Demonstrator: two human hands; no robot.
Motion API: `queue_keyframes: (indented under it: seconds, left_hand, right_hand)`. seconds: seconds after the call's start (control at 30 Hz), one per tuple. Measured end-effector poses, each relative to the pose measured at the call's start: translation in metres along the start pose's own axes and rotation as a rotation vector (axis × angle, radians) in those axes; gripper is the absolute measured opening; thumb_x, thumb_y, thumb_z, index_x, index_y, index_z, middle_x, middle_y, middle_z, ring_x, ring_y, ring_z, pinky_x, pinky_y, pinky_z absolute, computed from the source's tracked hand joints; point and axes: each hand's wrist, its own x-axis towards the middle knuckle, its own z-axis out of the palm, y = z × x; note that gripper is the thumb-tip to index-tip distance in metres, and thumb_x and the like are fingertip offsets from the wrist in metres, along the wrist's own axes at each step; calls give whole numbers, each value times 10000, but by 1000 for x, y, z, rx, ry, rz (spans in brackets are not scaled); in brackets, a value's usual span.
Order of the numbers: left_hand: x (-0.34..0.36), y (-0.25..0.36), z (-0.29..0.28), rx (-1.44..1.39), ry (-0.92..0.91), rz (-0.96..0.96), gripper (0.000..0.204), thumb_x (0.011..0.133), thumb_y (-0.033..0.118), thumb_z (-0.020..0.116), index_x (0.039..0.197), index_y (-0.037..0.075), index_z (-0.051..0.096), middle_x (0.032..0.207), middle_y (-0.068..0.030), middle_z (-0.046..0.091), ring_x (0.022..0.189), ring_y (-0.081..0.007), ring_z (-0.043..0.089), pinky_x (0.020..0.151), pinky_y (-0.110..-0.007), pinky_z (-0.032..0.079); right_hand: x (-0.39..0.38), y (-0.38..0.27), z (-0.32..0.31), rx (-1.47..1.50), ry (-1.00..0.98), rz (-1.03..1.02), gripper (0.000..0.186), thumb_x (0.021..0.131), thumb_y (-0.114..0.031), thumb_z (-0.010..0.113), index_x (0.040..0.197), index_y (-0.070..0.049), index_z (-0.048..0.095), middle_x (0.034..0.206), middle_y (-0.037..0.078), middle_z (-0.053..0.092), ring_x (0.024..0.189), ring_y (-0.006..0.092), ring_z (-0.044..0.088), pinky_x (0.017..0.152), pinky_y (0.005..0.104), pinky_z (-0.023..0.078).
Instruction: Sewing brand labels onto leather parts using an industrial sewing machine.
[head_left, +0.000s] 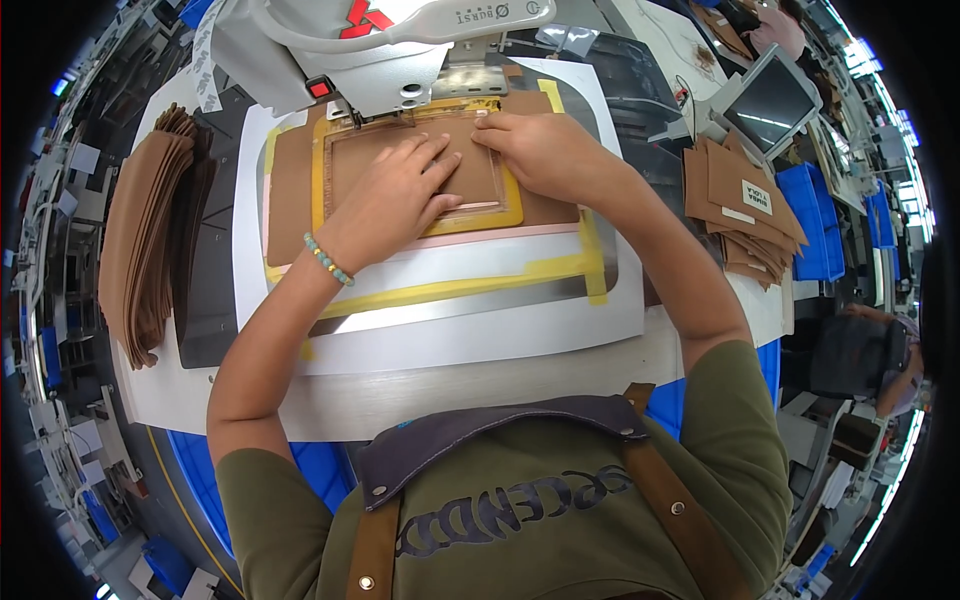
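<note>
A brown fabric piece (290, 180) lies flat on a white sheet, under a yellow rectangular frame (322, 185) with a clear inner border. My left hand (395, 195), a beaded bracelet at its wrist, rests on the brown material inside the frame, palm down, with its fingers stretched out. At the frame's upper right corner is my right hand (535, 150); its fingers are bent and drawn together at the inner edge. What those fingertips grip, if anything, is too small to make out. The sewing machine head (370, 75) stands just beyond the frame's far edge.
A stack of brown pieces (145, 230) stands at the left of the table. On the right lie more brown pieces (725, 190), near a screen (770, 100) and a blue bin (812, 225). Yellow tape (450, 285) borders the metal plate. A person (900, 360) sits at far right.
</note>
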Motion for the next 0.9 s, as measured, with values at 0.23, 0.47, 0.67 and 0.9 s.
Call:
queue_keyframes:
  seconds: [0.23,0.47,0.67,0.9]
  left_hand:
    - [12,9,4,-1,40,3,506,1041,280,679,1460,1,618,1545,-185,569,1418,-395,519,1196,-475,428]
    - [28,16,9,-27,114,3,463,1026,240,686,1395,-35,638,1486,-184,610,1352,-380,557,1150,-468,452]
    - [38,20,10,-21,130,-45,399,1021,216,681,1341,-21,659,1445,-162,642,1295,-350,580,1129,-464,466]
    - [15,13,4,-76,118,-82,371,1026,167,667,1358,2,659,1450,-139,651,1329,-352,584,1150,-461,461]
  right_hand:
    - [-2,4,-2,-6,-19,-26,325,980,-113,621,1269,-63,760,1352,85,741,1063,301,762,919,394,618]
    - [-19,20,1,-8,102,-105,337,970,-84,600,1271,-71,751,1332,82,741,1033,284,760,928,414,593]
    - [-56,39,-24,1,179,-119,298,934,-85,665,1213,-83,770,1302,81,751,1068,258,740,943,422,541]
    - [-94,52,-30,22,58,-62,312,977,-73,620,1268,-84,733,1394,90,703,1230,288,646,1024,420,481]
